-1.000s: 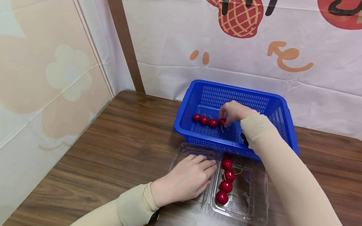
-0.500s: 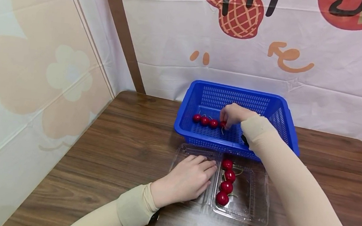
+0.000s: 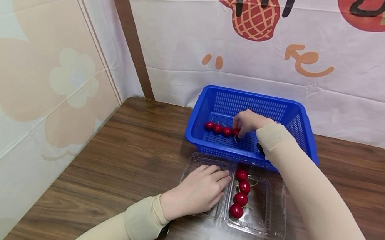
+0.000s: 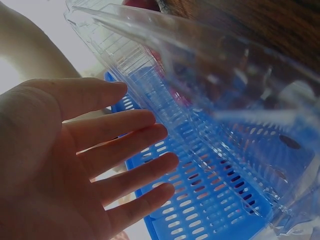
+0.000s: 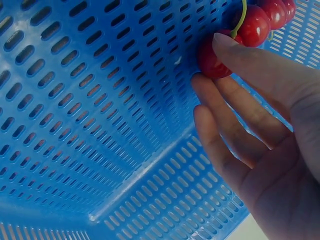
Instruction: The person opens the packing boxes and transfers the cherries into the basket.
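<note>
My right hand reaches down into the blue plastic basket, pinching a red cherry between thumb and fingers. A thin stem shows at that cherry in the right wrist view. It sits at the right end of a row, beside three other cherries on the basket floor. My left hand rests with relaxed fingers over the left half of a hinged clear plastic clamshell box. In the left wrist view its fingers are spread and hold nothing. Several cherries line up in the box's right half.
The basket stands at the back of the brown wooden table, just behind the clamshell box. A printed white cloth hangs behind the table, and another printed cloth panel runs along its left side.
My right hand has lowered slightly and shifted a little left, bringing the pinched cherry closer to the row. The left hand has stayed in place.
</note>
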`<state>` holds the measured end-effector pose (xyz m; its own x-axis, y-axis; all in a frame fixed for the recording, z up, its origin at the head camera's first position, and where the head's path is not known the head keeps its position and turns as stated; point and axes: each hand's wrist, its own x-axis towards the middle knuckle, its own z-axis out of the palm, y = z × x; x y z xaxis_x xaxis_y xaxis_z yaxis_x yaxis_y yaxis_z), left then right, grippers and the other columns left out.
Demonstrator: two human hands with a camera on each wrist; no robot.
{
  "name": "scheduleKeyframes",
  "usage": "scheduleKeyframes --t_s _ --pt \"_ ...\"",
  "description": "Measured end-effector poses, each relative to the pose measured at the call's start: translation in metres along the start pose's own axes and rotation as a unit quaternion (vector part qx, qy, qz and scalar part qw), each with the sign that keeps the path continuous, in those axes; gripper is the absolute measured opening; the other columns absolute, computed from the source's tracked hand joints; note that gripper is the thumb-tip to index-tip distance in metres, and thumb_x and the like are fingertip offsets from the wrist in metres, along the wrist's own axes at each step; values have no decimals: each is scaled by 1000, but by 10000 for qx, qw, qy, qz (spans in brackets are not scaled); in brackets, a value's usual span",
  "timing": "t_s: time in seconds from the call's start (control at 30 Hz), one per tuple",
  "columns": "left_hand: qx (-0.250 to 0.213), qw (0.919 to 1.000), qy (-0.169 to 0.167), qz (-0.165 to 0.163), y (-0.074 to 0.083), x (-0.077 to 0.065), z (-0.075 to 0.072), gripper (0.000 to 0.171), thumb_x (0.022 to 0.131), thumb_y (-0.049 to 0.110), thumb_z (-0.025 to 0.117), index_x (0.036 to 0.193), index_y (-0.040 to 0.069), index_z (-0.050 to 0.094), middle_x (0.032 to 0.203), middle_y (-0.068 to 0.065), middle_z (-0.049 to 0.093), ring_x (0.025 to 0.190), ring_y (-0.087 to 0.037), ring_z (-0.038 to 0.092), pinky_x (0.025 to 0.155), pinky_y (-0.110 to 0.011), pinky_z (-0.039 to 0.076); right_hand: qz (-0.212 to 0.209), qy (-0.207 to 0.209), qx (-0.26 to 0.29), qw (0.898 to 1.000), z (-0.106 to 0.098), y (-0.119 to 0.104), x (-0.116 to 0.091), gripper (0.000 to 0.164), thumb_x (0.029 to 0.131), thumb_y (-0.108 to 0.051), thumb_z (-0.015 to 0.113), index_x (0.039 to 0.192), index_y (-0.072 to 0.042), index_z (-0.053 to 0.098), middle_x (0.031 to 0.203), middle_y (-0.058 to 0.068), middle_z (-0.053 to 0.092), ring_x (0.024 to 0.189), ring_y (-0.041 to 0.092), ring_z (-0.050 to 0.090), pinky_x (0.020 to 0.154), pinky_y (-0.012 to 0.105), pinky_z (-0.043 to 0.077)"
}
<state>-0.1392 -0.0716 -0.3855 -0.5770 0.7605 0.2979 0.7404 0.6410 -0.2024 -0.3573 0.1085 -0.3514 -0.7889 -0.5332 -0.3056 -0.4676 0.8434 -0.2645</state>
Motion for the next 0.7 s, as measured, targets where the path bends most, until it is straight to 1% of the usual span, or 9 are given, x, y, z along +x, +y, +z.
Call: scheduleKeyframes --t_s 0.37,0.7 --pt "4 10000 25 -10 1 0 -1 40 86 32 55 118 9 63 119 -2 63 106 -20 53 83 -34 46 -29 -39 -42 10000 -3 -2 -1 34 71 -8 75 104 -4 65 103 15 66 90 24 61 81 42 53" --pt "-6 10000 24 14 1 0 -1 40 86 32 55 118 9 63 119 -2 63 106 -21 53 84 -35 46 -16 -39 -92 9999 -4 -1 -2 35 72 -9 74 105 -5 65 105 14 66 92 24 60 82 42 52"
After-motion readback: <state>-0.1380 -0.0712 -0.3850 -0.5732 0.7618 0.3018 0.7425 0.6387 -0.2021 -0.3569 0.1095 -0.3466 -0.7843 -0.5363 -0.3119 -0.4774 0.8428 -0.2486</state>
